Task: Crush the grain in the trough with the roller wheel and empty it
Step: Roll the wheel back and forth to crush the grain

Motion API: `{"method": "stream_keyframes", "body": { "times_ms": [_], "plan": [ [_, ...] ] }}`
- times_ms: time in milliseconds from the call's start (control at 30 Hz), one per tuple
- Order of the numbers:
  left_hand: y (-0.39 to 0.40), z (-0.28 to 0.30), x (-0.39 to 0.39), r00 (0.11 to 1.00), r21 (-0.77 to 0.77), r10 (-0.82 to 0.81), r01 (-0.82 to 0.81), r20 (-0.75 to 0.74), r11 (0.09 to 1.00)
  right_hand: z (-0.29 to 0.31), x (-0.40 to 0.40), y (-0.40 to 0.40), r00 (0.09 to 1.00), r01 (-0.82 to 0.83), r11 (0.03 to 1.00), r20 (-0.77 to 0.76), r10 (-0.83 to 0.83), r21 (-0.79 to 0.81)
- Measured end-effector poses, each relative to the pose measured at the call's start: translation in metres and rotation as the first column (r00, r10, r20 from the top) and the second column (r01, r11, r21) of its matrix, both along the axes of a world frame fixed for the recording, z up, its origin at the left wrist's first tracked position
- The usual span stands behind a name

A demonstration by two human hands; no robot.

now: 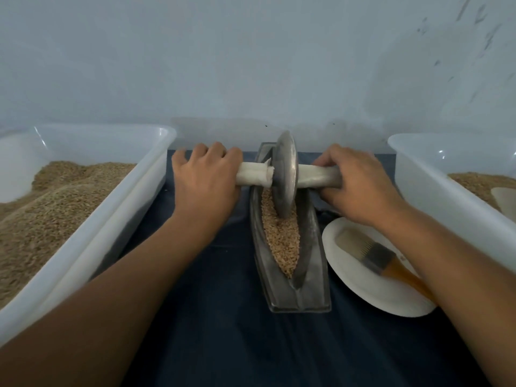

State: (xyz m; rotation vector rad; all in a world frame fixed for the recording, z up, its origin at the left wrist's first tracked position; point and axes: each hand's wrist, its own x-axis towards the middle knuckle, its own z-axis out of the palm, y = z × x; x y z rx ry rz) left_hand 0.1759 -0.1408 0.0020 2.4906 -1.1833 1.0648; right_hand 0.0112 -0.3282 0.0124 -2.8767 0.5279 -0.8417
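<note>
Two bare hands are gripping a roller wheel (284, 174) by its cloth-wrapped axle, left hand (205, 178) and right hand (360, 185) each curling around one end. Its metal disc is standing upright in grain (280, 241) filling a boat-shaped trough (314, 258) on dark cloth (223, 331), between two grain-filled tubs.

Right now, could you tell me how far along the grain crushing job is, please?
Done: the trough is loaded with grain, and the wheel stands in it near the far end. In hand: the left hand and right hand each grip a handle end, crushing. Left: the trough is not yet emptied; the brush lies unused on the plate.
</note>
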Motion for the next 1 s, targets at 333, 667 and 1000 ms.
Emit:
{"method": "stream_keyframes", "body": {
  "times_ms": [333, 667, 1000],
  "plan": [
    [0.003, 0.021, -0.006, 0.988, 0.280, 0.111, -0.076, -0.112, 0.957, 0.018, -0.005, 0.015, 0.923, 0.095, 0.978, -0.351, -0.156, -0.186],
    [0.011, 0.046, -0.044, 0.947, 0.528, 0.259, -0.124, -0.191, 0.840, 0.054, -0.018, 0.059, 0.762, 0.098, 0.932, -0.576, -0.296, -0.348],
    [0.023, 0.061, -0.063, 0.957, 0.646, 0.249, -0.097, -0.148, 0.757, 0.083, -0.035, 0.083, 0.728, 0.041, 0.950, -0.642, -0.241, -0.309]
  ]
}}
